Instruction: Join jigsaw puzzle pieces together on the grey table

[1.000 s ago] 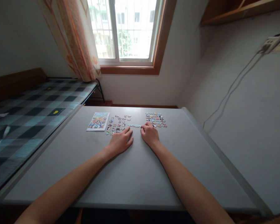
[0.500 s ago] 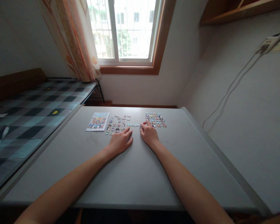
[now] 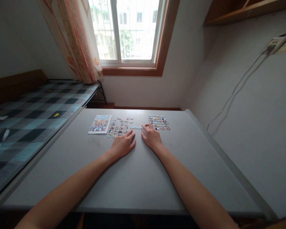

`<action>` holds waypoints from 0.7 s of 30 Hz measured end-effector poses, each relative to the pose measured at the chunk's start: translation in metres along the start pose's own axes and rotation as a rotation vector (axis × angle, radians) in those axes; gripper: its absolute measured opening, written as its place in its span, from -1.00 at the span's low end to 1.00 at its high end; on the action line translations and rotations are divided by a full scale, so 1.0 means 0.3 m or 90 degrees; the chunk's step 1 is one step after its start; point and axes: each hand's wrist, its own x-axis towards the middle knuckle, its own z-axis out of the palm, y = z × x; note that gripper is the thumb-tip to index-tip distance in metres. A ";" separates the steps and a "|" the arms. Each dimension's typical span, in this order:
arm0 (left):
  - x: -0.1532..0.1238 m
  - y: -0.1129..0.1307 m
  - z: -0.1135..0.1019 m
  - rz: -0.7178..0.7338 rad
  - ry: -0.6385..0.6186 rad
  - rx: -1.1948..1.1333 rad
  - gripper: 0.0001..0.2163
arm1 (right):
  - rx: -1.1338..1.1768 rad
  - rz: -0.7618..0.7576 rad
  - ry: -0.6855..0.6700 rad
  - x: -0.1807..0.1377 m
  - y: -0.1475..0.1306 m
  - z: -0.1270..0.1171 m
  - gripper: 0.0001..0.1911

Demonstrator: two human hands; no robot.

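Note:
A short strip of joined jigsaw pieces [image 3: 135,127], pale blue-green, lies between my hands. My left hand [image 3: 124,143] rests on the table with its fingers apart, fingertips near the strip's left end and the loose pieces beside it. At the strip's right end, my right hand [image 3: 152,136] reaches with its index finger out and thumb apart from it; the fingertip touches or hovers over the end piece. Loose jigsaw pieces [image 3: 118,126] spread left of the strip, and a denser group of jigsaw pieces [image 3: 160,122] lies to the right, partly behind my right hand.
A printed picture sheet [image 3: 100,124] lies at the left of the pieces on the grey table [image 3: 138,178]. A bed with a checked cover [image 3: 38,117] stands along the left side. A white wall [image 3: 252,127] with a hanging cable borders the right.
My right hand has shifted slightly left, its index finger straightening and its thumb moving away from the fingertip. My left hand and the pieces look the same.

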 end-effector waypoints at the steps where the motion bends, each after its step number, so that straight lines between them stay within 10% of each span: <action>1: 0.000 0.001 -0.001 -0.003 -0.002 -0.003 -0.62 | 0.003 0.006 0.004 0.000 0.001 0.001 -0.60; 21: 0.002 0.006 -0.008 -0.017 -0.010 -0.001 -0.63 | 0.043 0.032 -0.018 0.002 0.007 0.000 -0.59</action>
